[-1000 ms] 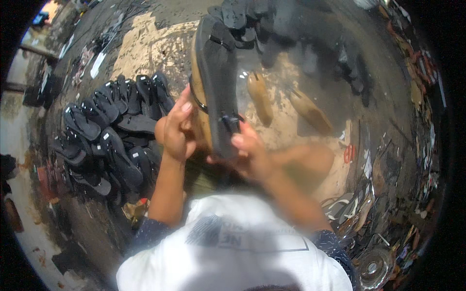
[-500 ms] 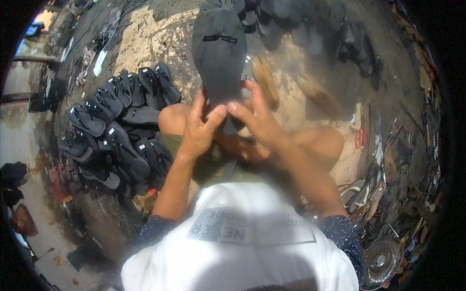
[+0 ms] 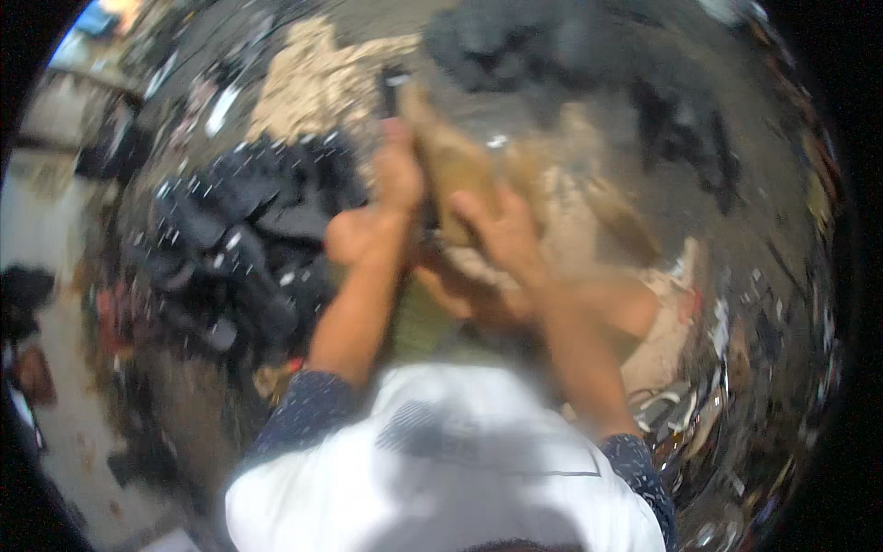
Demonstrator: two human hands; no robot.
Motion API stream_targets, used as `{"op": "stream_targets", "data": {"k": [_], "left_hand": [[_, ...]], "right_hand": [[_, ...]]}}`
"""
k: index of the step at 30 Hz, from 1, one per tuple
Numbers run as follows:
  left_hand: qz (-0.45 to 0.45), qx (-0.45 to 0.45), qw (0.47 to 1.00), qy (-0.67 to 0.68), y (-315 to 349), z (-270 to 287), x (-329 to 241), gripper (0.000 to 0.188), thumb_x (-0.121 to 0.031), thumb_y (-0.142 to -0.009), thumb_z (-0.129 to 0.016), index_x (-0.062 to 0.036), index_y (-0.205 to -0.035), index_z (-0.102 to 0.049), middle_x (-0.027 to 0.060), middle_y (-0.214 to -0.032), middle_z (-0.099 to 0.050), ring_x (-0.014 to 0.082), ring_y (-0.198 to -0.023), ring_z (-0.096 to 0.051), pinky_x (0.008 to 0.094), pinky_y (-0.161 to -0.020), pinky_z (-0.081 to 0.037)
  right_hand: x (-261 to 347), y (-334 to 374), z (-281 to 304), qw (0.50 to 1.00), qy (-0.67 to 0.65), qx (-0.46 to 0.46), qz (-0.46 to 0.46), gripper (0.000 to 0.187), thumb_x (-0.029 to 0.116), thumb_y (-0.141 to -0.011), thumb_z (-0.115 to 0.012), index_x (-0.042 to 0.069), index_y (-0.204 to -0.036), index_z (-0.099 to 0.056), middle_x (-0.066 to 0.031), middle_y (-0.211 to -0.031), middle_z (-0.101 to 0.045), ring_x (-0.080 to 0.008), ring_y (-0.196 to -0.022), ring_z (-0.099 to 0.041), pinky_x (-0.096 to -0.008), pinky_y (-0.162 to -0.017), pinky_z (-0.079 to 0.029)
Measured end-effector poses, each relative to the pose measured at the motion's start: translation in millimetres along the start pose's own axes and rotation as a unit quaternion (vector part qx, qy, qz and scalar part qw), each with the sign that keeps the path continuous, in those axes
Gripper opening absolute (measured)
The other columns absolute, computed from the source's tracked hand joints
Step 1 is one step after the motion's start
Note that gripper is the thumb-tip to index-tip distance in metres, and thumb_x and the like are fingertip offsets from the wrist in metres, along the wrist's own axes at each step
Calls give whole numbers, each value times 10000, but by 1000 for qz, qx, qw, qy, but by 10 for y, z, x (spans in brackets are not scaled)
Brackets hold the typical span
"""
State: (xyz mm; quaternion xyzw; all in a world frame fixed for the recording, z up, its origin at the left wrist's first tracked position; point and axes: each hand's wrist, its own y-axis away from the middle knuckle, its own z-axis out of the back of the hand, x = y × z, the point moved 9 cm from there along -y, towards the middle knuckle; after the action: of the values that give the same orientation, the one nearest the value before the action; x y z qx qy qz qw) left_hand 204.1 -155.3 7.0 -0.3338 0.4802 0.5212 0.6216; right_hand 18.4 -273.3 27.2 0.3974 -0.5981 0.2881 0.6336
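Note:
The picture is blurred by motion. Both my hands hold one sandal (image 3: 455,170) up in front of me, its tan underside turned toward the camera. My left hand (image 3: 382,207) grips its left edge, fingers reaching up along it. My right hand (image 3: 497,235) grips its lower right part. A dark strap bit shows at the sandal's top end. Under my hands my bare knees show.
A heap of black sandals (image 3: 239,239) lies on the ground to my left. More dark sandals (image 3: 570,55) lie at the far side. Tan sole pieces (image 3: 625,221) rest on the dirt ground to the right. Metal clutter (image 3: 699,414) sits at lower right.
The sandal has been turned over: its dark upper side faced me before, now the tan underside does. My hands shifted along its edges, and the view has blurred.

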Motion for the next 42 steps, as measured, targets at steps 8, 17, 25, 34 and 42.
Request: {"op": "stream_targets", "data": {"k": [8,17,25,34,42], "left_hand": [[-291,-235,795,-478,-1393,2158,794,671,-410,-1053,-495,68,-1507,-371,310,-1454,-496,451,-1347,-477,493,-1121,-373],[-237,92,772,-583,-843,1677,1113,505,-359,-990,-625,-116,-1429,-566,225,-1596,-381,478,-1488,-288,630,-1188,-212],[-172,166,936,-257,-243,1179,172,450,-270,-1037,-607,-8,-1402,-578,191,-1518,-498,312,-1412,-466,427,-1164,-354],[-14,201,949,242,224,-501,-533,531,-346,-1068,-556,-88,-1515,-430,102,-1346,-580,220,-1117,-637,329,-887,-579],[-46,164,983,72,636,-133,-45,378,-313,-1048,-612,7,-1237,-681,53,-1204,-690,140,-1095,-607,275,-983,-462]], "right_hand": [[-1332,-45,1972,967,193,-153,-68,645,463,-879,-752,11,-1320,-621,-212,-1158,-726,-295,-1088,-704,-391,-926,-537],[-935,-1896,3744,931,-44,-362,30,430,422,-950,-701,10,-865,-614,-45,-722,-609,-164,-613,-570,-325,-601,-504],[-644,-2401,4367,803,-337,-489,48,316,331,-934,-741,31,-933,-644,-70,-807,-640,-201,-670,-619,-324,-561,-515],[-543,-54,714,988,48,-122,86,369,248,-972,-691,29,-1253,-599,-74,-926,-640,-181,-853,-616,-335,-778,-514],[-679,889,72,976,-81,193,-53,531,317,-959,-721,3,-1346,-538,-68,-1099,-671,-132,-1009,-620,-318,-876,-523]]}}
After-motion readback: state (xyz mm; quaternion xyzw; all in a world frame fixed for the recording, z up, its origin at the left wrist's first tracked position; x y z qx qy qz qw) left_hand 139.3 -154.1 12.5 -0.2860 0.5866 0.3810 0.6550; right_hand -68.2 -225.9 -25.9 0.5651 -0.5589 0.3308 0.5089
